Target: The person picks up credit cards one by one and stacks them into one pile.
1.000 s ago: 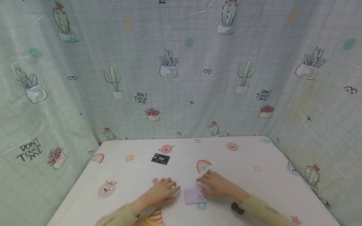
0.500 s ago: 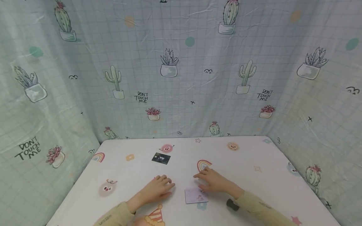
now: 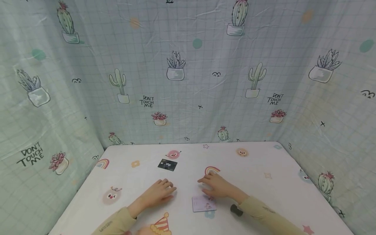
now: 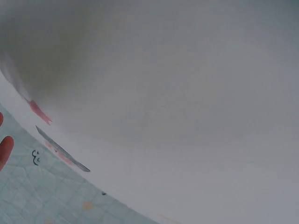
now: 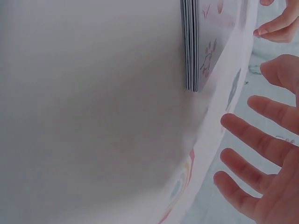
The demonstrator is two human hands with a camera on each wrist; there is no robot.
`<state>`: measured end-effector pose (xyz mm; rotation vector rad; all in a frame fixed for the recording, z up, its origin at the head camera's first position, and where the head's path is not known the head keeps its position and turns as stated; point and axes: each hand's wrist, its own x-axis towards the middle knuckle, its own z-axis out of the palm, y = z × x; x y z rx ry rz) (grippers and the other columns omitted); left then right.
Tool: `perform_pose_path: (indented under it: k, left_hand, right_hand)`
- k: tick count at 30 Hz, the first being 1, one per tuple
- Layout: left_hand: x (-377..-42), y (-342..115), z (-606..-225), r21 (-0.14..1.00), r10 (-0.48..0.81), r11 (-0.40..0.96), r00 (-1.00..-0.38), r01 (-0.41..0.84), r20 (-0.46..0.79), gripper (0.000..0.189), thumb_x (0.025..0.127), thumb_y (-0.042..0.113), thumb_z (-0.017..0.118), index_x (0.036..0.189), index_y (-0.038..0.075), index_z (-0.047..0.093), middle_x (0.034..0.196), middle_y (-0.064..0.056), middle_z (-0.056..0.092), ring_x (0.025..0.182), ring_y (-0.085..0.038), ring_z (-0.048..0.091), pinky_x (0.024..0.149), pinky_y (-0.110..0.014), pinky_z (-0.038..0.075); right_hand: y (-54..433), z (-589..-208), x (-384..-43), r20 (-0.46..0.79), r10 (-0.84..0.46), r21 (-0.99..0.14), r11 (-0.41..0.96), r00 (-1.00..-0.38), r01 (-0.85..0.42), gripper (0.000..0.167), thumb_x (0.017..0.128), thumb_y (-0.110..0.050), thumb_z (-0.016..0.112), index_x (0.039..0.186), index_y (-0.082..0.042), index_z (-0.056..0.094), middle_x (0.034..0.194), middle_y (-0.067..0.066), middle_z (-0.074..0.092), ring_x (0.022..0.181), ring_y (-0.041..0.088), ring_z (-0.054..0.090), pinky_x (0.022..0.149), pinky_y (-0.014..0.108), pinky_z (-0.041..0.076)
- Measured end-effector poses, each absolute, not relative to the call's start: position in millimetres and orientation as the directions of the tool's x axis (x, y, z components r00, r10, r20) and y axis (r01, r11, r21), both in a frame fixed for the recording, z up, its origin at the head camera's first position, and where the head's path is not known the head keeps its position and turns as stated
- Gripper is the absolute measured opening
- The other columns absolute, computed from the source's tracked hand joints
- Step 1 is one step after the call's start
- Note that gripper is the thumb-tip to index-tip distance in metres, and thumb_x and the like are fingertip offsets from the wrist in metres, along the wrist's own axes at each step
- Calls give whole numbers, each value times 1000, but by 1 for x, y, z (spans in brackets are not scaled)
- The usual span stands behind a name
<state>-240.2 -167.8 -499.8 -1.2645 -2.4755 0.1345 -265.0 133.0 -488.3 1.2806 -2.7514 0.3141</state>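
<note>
On the table in the head view lies a small pale purple booklet or stack of cards (image 3: 202, 203). Its edge shows several thin layers in the right wrist view, where the stack (image 5: 214, 46) stands out near the top. My right hand (image 3: 216, 185) hovers just beyond its far right corner, fingers spread and holding nothing. To the left of the stack, my left hand (image 3: 158, 193) has relaxed fingers with nothing in them. Only its fingertips (image 4: 5, 150) show in the left wrist view. A black card marked "Vip" (image 3: 167, 164) lies flat beyond the left hand.
The white tabletop (image 3: 255, 169) carries printed rainbows, stars and faces. Curtains (image 3: 188, 91) with cactus prints enclose it at the back and both sides. A small dark object (image 3: 236, 210) sits under the right wrist.
My left hand has drawn back to the left, away from the purple stack. The right hand has shifted slightly left and farther from me. Stack and black card stay put.
</note>
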Motion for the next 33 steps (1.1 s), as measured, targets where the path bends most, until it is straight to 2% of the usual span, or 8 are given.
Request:
perform_pose_path:
  k: [6,10,18,26,33]
  left_hand:
    - [-246,-175,-500,-239,784,615,-553,751,280,28,84,31,58,109,19,61,100,3,60,92,-15,50,79,-32,43]
    - [-249,-179,-500,-251,784,615,-543,748,302,27,83,31,59,107,18,62,98,3,59,91,-14,50,78,-31,43]
    - [-252,-189,-497,-225,771,631,-566,743,293,25,83,28,61,105,17,63,98,2,60,90,-15,51,79,-33,44]
    - [-262,-198,-503,-201,757,637,-553,744,349,22,80,22,64,101,16,64,93,2,60,88,-14,51,76,-32,44]
    - [-267,-205,-501,-194,743,654,-572,732,348,22,80,26,64,99,15,64,92,2,60,86,-14,51,75,-33,44]
  right_hand:
    - [124,-491,-270,186,-751,-123,622,-633,-774,33,85,-32,54,116,-19,57,103,-4,60,86,10,41,76,26,38]
    - [117,-489,-272,196,-755,-118,615,-625,-780,33,85,-32,56,115,-18,58,102,-3,61,85,10,42,74,25,38]
    - [102,-489,-276,160,-748,-139,629,-644,-765,34,86,-34,54,116,-20,57,106,-6,60,89,8,41,77,23,38]
    - [89,-487,-281,155,-754,-129,624,-638,-770,34,85,-34,54,116,-21,57,107,-5,59,90,9,42,77,23,40]
    - [75,-488,-288,111,-728,-97,670,-677,-736,34,85,-36,54,117,-24,56,109,-6,58,92,9,41,78,26,40]
